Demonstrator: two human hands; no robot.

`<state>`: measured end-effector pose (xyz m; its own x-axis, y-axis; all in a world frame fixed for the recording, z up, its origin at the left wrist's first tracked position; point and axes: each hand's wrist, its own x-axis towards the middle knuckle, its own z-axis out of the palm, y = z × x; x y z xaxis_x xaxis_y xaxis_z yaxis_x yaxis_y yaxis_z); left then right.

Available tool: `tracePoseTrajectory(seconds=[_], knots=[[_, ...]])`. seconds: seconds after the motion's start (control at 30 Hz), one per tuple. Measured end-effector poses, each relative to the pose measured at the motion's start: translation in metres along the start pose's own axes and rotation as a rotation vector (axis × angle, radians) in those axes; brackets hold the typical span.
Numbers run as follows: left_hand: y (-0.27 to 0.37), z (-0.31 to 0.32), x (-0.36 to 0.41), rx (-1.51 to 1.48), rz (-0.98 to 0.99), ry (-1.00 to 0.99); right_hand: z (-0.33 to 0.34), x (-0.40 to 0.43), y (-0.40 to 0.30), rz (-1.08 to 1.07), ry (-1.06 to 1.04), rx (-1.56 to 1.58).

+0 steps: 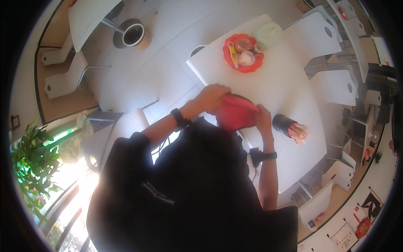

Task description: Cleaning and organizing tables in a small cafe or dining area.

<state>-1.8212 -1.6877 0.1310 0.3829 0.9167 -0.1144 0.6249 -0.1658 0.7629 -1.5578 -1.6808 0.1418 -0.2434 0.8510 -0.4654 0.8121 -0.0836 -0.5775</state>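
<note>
A red, cloth-like piece (237, 115) with a dark upper edge is stretched between my two hands, blurred and seemingly folded. My left hand (215, 97) grips its upper left side. On its right side, the fingers of my right hand (263, 118) are closed. Both hands are over the near edge of a white table (283, 88). To the right of my right hand, a black holder (281, 124) lies or leans on the table, with several wrapped chopsticks (298, 134) showing at its mouth. Farther back stands a red scalloped tray (247, 70).
In the tray are jars (246, 59) and a yellow-and-white implement (233, 54). A pale translucent item (267, 34) is beside it. White chairs (333, 86) line the table's right side. A bin (133, 34) stands on the floor; a chair (132, 124) is at my left.
</note>
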Motion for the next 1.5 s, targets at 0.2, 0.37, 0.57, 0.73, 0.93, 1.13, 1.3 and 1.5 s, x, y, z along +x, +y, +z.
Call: tracePoseTrajectory(seconds=[0.2, 0.37, 0.57, 0.73, 0.93, 1.13, 1.3, 1.5], knots=[[-0.081, 0.018, -0.009, 0.282, -0.466, 0.336, 0.089, 0.096, -0.051, -0.297, 0.341, -0.283], [-0.097, 0.037, -0.016, 0.146, -0.743, 0.530, 0.151, 0.081, -0.038, -0.359, 0.231, -0.300], [-0.139, -0.003, 0.048, 0.117, -0.599, 0.920, 0.183, 0.118, -0.070, -0.356, 0.292, -0.369], [-0.173, -0.020, 0.105, 0.396, -0.516, 0.840, 0.184, 0.166, -0.102, -0.313, 0.393, -0.429], [-0.171, -0.014, 0.108, 0.250, -0.654, 0.723, 0.172, 0.147, -0.109, -0.251, 0.331, -0.337], [-0.167, -0.022, 0.106, 0.126, -0.770, 0.683, 0.179, 0.103, -0.117, -0.218, 0.205, -0.163], [-0.170, -0.017, 0.105, -0.005, -0.791, 0.757, 0.194, 0.128, -0.116, -0.185, 0.206, -0.179], [-0.176, -0.014, 0.095, -0.184, -0.614, 0.923, 0.189, 0.158, -0.112, -0.251, 0.231, -0.286]])
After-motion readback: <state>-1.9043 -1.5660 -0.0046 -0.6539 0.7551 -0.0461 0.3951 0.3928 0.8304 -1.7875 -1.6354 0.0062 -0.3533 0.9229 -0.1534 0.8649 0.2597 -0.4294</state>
